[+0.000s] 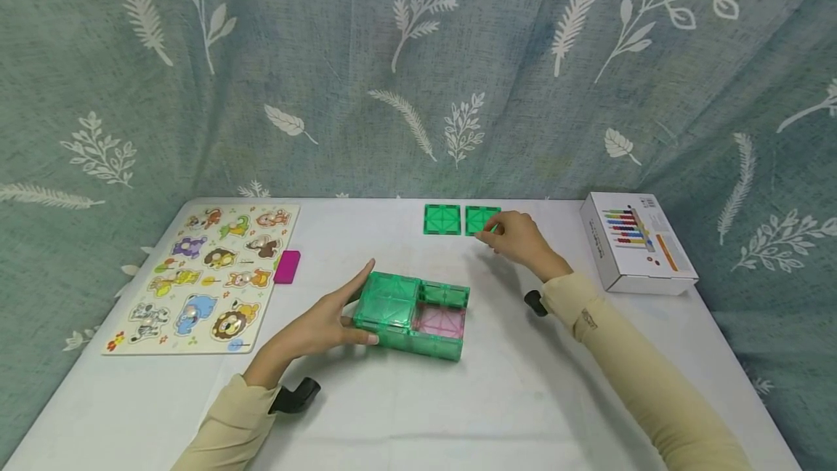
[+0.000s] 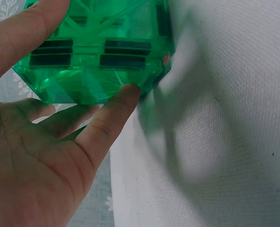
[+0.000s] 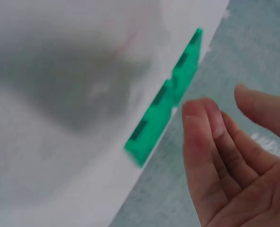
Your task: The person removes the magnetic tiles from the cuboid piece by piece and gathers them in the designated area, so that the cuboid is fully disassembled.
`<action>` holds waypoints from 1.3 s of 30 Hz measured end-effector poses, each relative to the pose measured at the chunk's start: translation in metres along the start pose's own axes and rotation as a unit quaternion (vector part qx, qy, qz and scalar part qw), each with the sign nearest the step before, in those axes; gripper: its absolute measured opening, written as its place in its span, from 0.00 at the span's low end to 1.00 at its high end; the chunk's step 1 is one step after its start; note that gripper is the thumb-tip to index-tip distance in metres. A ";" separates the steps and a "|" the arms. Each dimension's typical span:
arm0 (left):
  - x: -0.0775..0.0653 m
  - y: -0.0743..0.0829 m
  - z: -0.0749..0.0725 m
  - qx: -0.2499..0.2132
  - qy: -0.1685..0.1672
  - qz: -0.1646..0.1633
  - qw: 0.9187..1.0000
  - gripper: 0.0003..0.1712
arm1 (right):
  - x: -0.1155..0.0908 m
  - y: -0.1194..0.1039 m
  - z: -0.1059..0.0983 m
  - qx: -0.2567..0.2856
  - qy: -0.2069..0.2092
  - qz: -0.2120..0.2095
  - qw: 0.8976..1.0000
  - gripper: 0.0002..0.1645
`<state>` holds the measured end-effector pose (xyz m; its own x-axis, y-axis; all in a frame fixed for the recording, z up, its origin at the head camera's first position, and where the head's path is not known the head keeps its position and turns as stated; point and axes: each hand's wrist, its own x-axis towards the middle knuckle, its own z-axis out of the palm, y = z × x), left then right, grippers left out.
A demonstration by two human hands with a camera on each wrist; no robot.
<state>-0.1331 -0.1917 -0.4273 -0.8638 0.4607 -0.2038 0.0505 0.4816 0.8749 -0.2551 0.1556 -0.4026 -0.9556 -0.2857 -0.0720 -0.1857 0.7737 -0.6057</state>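
My left hand point(image 1: 319, 325) holds the left end of a low box of translucent green magnetic tiles point(image 1: 392, 300), thumb on the near side and fingers at the far side. Square tiles cover the box's left part. Its right part is open on top and shows a pink tile point(image 1: 439, 320) inside. At the back of the table lie two flat green square tiles, a left one point(image 1: 442, 219) and a right one point(image 1: 477, 218). My right hand point(image 1: 519, 238) is at the right tile; in the right wrist view a gap shows between thumb and fingers point(image 3: 196, 137), with nothing held.
An animal puzzle board point(image 1: 212, 260) lies on the left of the white table point(image 1: 523, 398). A magenta block point(image 1: 287, 267) sits by its right edge. At the back right stands a white box point(image 1: 644, 238) with colored beads pictured on it. A patterned curtain point(image 1: 346, 93) hangs behind.
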 end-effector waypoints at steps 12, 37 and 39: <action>0.001 -0.002 -0.001 -0.006 -0.004 0.006 1.000 0.67 | -0.020 -0.035 0.006 0.025 -0.081 -0.094 0.992 0.19; 0.001 -0.002 0.000 -0.047 -0.004 0.013 0.999 0.65 | -0.033 -0.064 0.034 -0.022 -0.228 -0.175 0.958 0.26; 0.002 -0.002 -0.001 -0.047 -0.003 0.015 0.999 0.66 | -0.032 -0.064 0.037 -0.031 -0.226 -0.178 0.957 0.26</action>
<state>-0.1351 -0.1920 -0.4289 -0.8598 0.4783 -0.1787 0.0290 0.3952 0.9181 -0.2037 0.0942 -0.3904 -0.6351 -0.7422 -0.2140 -0.5081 0.6101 -0.6080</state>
